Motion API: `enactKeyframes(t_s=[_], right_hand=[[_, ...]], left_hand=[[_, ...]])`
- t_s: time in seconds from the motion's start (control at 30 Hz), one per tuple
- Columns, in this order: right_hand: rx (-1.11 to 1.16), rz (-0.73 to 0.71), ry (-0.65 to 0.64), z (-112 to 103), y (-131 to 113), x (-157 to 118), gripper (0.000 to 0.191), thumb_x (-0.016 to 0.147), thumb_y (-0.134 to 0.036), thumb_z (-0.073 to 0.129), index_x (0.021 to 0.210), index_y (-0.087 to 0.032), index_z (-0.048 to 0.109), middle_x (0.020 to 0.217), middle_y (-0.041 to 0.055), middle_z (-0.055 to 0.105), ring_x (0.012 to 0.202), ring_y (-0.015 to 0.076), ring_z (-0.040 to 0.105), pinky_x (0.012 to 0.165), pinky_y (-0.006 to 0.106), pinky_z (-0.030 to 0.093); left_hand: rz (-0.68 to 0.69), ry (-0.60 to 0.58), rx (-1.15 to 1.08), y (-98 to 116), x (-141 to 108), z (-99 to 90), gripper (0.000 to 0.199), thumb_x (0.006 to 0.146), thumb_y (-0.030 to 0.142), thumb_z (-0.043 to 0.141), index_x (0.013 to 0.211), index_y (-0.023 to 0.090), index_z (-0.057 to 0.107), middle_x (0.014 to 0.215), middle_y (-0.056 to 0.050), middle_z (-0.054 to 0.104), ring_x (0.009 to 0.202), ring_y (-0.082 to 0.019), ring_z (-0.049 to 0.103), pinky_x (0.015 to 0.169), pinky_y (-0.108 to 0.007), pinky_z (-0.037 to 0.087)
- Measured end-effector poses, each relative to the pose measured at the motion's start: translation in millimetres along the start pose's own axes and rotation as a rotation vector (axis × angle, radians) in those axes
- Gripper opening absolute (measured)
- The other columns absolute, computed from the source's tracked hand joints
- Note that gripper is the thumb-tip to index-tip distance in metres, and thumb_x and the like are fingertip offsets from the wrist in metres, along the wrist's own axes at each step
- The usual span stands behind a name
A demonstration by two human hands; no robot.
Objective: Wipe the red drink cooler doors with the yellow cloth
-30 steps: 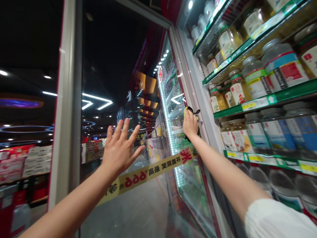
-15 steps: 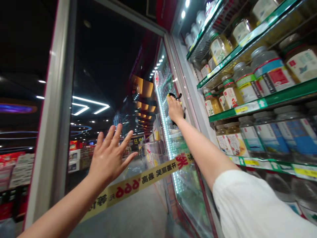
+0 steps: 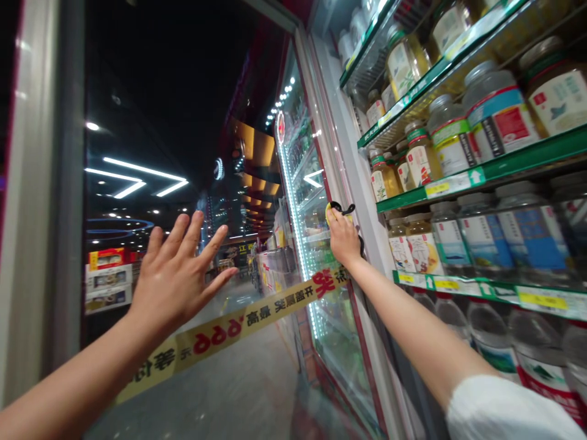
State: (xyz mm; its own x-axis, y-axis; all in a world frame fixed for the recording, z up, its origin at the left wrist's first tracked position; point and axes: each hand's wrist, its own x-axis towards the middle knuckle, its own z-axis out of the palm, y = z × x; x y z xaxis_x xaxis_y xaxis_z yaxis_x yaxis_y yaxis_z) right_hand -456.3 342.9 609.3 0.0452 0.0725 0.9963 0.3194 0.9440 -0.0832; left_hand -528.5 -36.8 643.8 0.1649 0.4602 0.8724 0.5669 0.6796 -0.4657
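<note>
My left hand (image 3: 177, 275) is raised with its fingers spread, palm toward the glass door (image 3: 151, 342) of a drinks cooler. It looks flat on the pane or very near it, and holds nothing. Farther off, my right hand (image 3: 345, 237) is closed on a yellow and black pad (image 3: 329, 212) with a looped black cord, by the door's hinge-side edge. My fingers cover most of the pad, so its exact kind is unclear. A yellow promotional strip (image 3: 270, 315) with red and black print crosses the glass below both hands.
To the right, green-edged cooler shelves (image 3: 486, 168) carry rows of bottled drinks (image 3: 499, 116). A metal door frame (image 3: 36, 201) stands at the left. Through the glass appear another lit cooler (image 3: 298, 183), stacked boxes (image 3: 110, 278) and a grey floor (image 3: 247, 391).
My right hand has moved down along the door edge with the yellow and black pad. My left hand stays spread at the glass. The whole view has shifted somewhat.
</note>
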Motion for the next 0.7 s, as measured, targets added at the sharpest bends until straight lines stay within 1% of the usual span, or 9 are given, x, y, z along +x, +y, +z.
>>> enactKeyframes(t_s=[0.1, 0.17, 0.23, 0.3, 0.33, 0.43, 0.6, 0.67, 0.7], right_hand=[[0.068, -0.026, -0.014, -9.9, 3.2, -32.3, 0.059, 0.094, -0.010, 0.037, 0.151, -0.022, 0.047, 0.151, 0.0088, 0.052, 0.133, 0.0277, 0.050, 0.115, 0.047, 0.039], [0.157, -0.039, 0.026, -16.6, 6.8, -34.4, 0.056, 0.094, -0.012, 0.038, 0.149, -0.022, 0.049, 0.151, 0.0091, 0.052, 0.135, 0.0247, 0.050, 0.115, 0.044, 0.040], [0.213, 0.009, 0.118, -20.2, 10.3, -25.3, 0.053, 0.095, -0.016, 0.040, 0.146, -0.021, 0.051, 0.151, 0.0104, 0.051, 0.137, 0.0238, 0.048, 0.114, 0.042, 0.041], [0.204, 0.088, 0.176, -19.3, 12.4, -9.6, 0.049, 0.096, -0.019, 0.040, 0.142, -0.020, 0.056, 0.151, 0.0121, 0.050, 0.138, 0.0251, 0.047, 0.114, 0.044, 0.041], [0.184, 0.117, 0.169, -17.6, 12.8, 0.2, 0.048, 0.096, -0.018, 0.039, 0.139, -0.020, 0.058, 0.151, 0.0126, 0.051, 0.137, 0.0260, 0.047, 0.114, 0.045, 0.041], [0.109, 0.165, 0.059, -12.3, 13.1, 41.2, 0.047, 0.094, -0.014, 0.039, 0.134, -0.019, 0.063, 0.151, 0.0116, 0.052, 0.134, 0.0278, 0.049, 0.113, 0.046, 0.040], [0.024, 0.173, -0.070, -14.5, 14.9, 130.9, 0.051, 0.092, -0.011, 0.040, 0.138, -0.019, 0.060, 0.155, 0.0096, 0.046, 0.132, 0.0276, 0.050, 0.111, 0.043, 0.042], [0.021, 0.172, -0.077, -14.4, 15.8, 148.1, 0.053, 0.092, -0.011, 0.040, 0.141, -0.019, 0.057, 0.156, 0.0105, 0.044, 0.131, 0.0285, 0.050, 0.110, 0.043, 0.043], [0.018, 0.177, -0.068, -13.1, 16.6, 149.0, 0.054, 0.092, -0.013, 0.041, 0.143, -0.020, 0.055, 0.157, 0.0112, 0.044, 0.131, 0.0297, 0.050, 0.108, 0.045, 0.043]], left_hand=[[-0.004, -0.004, 0.004, 1.7, 2.1, -3.0, 0.077, 0.089, 0.064, 0.047, 0.153, 0.022, 0.042, 0.169, -0.010, 0.018, 0.155, -0.037, 0.014, 0.125, -0.059, 0.009], [-0.014, -0.022, -0.002, 3.7, 3.6, -6.8, 0.080, 0.087, 0.066, 0.051, 0.152, 0.020, 0.044, 0.168, -0.011, 0.022, 0.154, -0.038, 0.017, 0.125, -0.059, 0.010], [-0.026, -0.032, -0.005, 5.6, 4.3, -10.5, 0.079, 0.087, 0.064, 0.052, 0.152, 0.020, 0.045, 0.167, -0.011, 0.025, 0.154, -0.038, 0.019, 0.125, -0.058, 0.011], [-0.028, -0.022, 0.002, 6.8, 4.0, -12.7, 0.075, 0.089, 0.061, 0.050, 0.151, 0.021, 0.046, 0.167, -0.011, 0.025, 0.155, -0.037, 0.018, 0.125, -0.057, 0.011], [-0.026, -0.013, 0.007, 7.1, 3.6, -13.2, 0.073, 0.090, 0.060, 0.048, 0.151, 0.021, 0.046, 0.167, -0.010, 0.024, 0.155, -0.036, 0.017, 0.125, -0.057, 0.011], [-0.031, -0.004, 0.016, 7.0, 2.3, -13.2, 0.071, 0.091, 0.059, 0.045, 0.152, 0.023, 0.044, 0.168, -0.009, 0.021, 0.155, -0.034, 0.015, 0.125, -0.057, 0.010], [-0.047, -0.048, 0.010, 4.9, 2.4, -12.2, 0.080, 0.086, 0.072, 0.050, 0.151, 0.025, 0.045, 0.168, -0.009, 0.019, 0.155, -0.034, 0.016, 0.126, -0.054, 0.007], [-0.044, -0.057, 0.020, 4.0, 2.4, -11.3, 0.081, 0.086, 0.073, 0.049, 0.152, 0.026, 0.044, 0.168, -0.009, 0.017, 0.155, -0.034, 0.015, 0.126, -0.053, 0.006], [-0.040, -0.061, 0.025, 3.7, 2.2, -10.5, 0.081, 0.086, 0.073, 0.049, 0.152, 0.027, 0.043, 0.168, -0.009, 0.017, 0.156, -0.034, 0.014, 0.126, -0.053, 0.005]])
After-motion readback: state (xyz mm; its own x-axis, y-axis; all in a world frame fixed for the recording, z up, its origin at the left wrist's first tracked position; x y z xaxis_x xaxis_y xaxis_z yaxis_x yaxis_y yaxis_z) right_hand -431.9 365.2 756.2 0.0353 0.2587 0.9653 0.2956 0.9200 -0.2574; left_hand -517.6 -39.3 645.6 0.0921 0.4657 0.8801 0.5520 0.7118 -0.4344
